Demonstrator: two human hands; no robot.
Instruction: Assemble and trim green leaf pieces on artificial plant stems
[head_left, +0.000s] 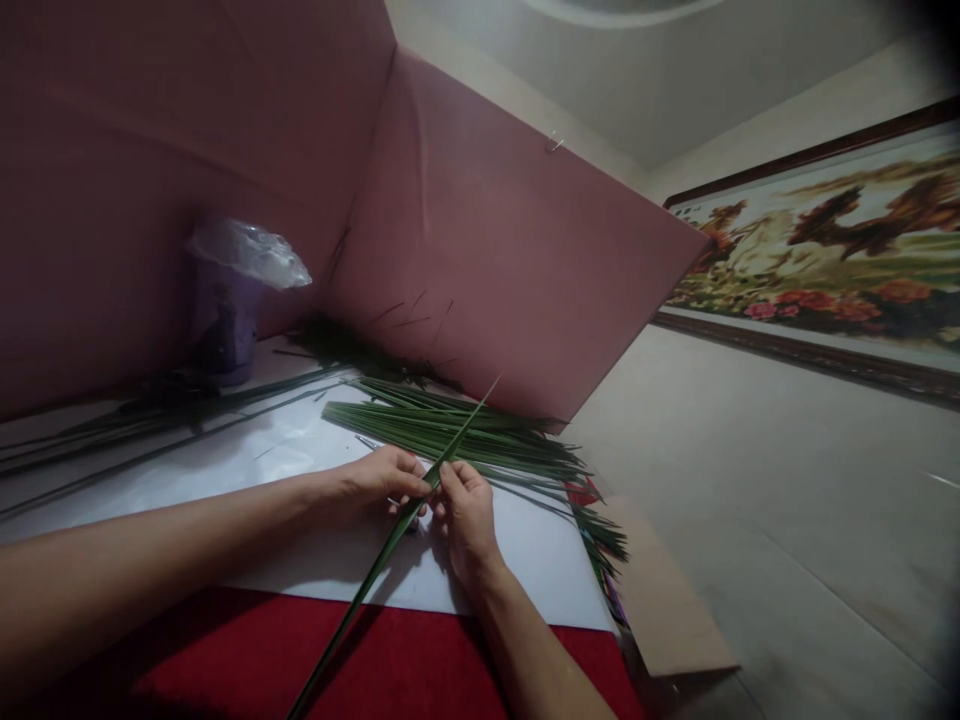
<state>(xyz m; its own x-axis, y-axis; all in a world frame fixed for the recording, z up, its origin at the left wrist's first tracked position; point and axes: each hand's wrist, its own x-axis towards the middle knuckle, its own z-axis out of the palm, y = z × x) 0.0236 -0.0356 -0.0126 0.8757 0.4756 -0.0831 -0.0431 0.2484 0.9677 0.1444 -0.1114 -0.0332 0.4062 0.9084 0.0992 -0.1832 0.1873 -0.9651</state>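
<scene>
Long green leaf (390, 545), one: left hand (390, 472) and right hand (468, 508) pinching it, nearside of leaf bundle (405, 420); handling seemingly underway, bundle lying unheld, apparently remaining.

And here's the long green leaf (388, 547), narrow and pointed, slanting across the white sheet (544, 565), pinched partway along by the left hand (397, 478) and right hand (469, 505), its slim tip aimed up and rightward, its tapering length running down leftward over the red cloth (420, 660)!
</scene>
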